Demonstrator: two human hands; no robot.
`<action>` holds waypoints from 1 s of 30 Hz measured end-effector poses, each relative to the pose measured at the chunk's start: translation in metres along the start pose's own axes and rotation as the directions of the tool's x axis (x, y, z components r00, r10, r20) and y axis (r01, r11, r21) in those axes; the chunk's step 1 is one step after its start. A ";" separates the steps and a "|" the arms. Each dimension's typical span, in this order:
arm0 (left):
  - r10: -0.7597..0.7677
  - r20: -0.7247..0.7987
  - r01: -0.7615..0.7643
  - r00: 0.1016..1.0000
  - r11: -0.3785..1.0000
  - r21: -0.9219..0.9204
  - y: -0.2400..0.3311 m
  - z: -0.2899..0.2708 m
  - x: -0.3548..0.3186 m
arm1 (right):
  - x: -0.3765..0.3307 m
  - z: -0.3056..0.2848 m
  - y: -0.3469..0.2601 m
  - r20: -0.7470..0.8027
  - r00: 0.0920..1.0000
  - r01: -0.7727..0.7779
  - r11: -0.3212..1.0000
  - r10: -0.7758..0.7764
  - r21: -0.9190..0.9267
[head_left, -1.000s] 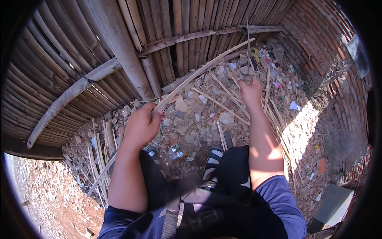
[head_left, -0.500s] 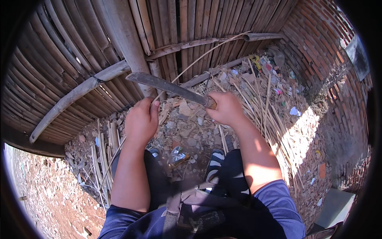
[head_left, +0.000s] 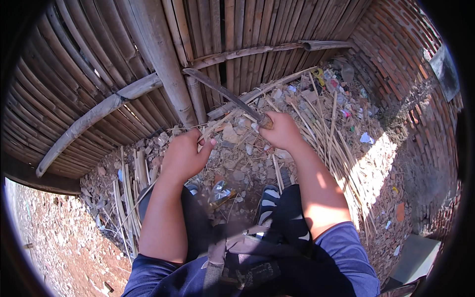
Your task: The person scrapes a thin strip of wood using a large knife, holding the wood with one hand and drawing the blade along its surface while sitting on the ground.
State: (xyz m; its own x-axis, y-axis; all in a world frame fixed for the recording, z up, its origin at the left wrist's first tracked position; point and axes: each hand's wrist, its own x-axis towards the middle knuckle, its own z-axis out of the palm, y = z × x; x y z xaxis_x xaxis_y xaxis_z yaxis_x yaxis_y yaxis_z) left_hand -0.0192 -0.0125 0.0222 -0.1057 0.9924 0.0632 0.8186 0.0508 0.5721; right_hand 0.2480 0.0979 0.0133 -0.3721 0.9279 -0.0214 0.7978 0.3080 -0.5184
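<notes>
My right hand (head_left: 283, 132) is shut on the handle of a long dark blade (head_left: 222, 94). The blade slants up and left, and its tip lies by the thick bamboo post (head_left: 163, 69). My left hand (head_left: 184, 156) is closed in a fist around a thin bamboo strip (head_left: 136, 203), thumb out to the right. The strip runs down and left past my forearm. Both hands hover over rubble (head_left: 237, 158) in front of my knees. My striped shoes (head_left: 269, 198) show below them.
A bamboo slat wall (head_left: 99, 59) with horizontal rails (head_left: 94, 119) stands in front and to the left. A brick wall (head_left: 410, 74) closes the right side. Loose bamboo strips (head_left: 331, 128), stones and litter cover the ground. A bag strap (head_left: 217, 257) hangs at my chest.
My right hand drew back from the far rubble with the blade and now holds it angled toward the post. My left hand lowered and pulled nearer to me.
</notes>
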 end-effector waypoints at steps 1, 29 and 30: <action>0.027 -0.005 -0.027 1.000 1.000 0.003 0.001 0.003 0.001 | 0.003 0.004 0.008 -0.036 0.999 -0.034 0.999 0.035 0.038; 0.004 0.101 0.004 0.995 0.997 -0.077 -0.005 0.011 0.014 | 0.013 0.024 0.018 0.030 0.999 0.017 0.982 -0.023 0.187; -0.027 0.124 0.037 0.992 0.996 -0.076 -0.006 0.010 0.014 | 0.014 0.023 0.018 -0.030 0.999 -0.023 0.968 0.031 0.251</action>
State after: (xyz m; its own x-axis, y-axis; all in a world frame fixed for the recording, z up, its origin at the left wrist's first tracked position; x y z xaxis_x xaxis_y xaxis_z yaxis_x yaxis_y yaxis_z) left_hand -0.0199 0.0025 0.0121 -0.0575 0.9969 -0.0540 0.7689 0.0787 0.6345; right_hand 0.2464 0.1112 -0.0156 -0.3324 0.9431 -0.0118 0.6615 0.2243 -0.7156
